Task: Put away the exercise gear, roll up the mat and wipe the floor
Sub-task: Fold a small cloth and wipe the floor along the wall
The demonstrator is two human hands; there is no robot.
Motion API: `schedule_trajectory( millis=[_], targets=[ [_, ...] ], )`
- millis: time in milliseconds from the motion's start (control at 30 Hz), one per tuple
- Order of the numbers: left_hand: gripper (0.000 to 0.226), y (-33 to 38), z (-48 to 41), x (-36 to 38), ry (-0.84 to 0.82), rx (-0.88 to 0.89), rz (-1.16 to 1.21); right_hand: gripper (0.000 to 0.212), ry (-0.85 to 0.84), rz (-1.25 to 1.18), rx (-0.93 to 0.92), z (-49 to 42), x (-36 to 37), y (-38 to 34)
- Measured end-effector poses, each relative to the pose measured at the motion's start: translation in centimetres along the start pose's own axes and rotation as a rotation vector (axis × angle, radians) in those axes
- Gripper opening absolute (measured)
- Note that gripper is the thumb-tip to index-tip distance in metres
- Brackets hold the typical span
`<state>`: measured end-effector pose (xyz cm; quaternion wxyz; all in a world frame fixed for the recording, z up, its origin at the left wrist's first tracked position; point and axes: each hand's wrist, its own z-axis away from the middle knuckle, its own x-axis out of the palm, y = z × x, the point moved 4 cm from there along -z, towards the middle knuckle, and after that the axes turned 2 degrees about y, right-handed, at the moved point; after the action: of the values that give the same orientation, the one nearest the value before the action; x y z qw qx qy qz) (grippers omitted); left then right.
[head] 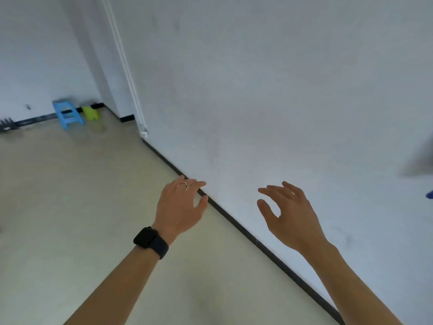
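my left grip, right grip: both wide, empty. possible gear, yellow-green plastic piece, far ahead-left; left grip nearer.

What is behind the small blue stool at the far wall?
Behind the blue stool run the black baseboard and the white wall. A yellow-green object stands beside it. The stool covers part of the baseboard.

One head-worn camera looks forward and down, tilted, close over both outstretched hands, the left hand and right hand. It faces where the floor meets a white wall, reaching a far corner.
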<state>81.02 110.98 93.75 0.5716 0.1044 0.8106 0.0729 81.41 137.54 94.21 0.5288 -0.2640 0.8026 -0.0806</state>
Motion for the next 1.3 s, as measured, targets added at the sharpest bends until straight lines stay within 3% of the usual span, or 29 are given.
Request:
schedule_trajectory(
  millis=[233,400,567,867,1300],
  targets=[
    [0.048,-32.0,4.0,-12.2,0.065,-0.356,-0.174,0.043,-0.172,-0.047,-0.280,-9.8,16.1,-26.1],
    [0.051,-46.4,4.4,-18.6,0.118,-0.470,-0.227,0.044,-0.209,-0.079,-0.348,-15.8,23.3,-39.1],
    [0.051,-58.2,1.8,-20.4,0.128,-0.523,-0.245,0.042,-0.190,-0.114,-0.370,-22.5,30.8,-48.3],
    [0.050,-79.2,-12.8,-20.3,0.146,-0.568,-0.269,0.042,-0.202,-0.145,-0.449,-39.2,48.8,-62.1],
    [0.048,-112.3,-33.5,-26.2,0.227,-0.631,-0.290,0.043,-0.214,-0.170,-0.572,-67.0,71.5,-86.9]
  ],
)
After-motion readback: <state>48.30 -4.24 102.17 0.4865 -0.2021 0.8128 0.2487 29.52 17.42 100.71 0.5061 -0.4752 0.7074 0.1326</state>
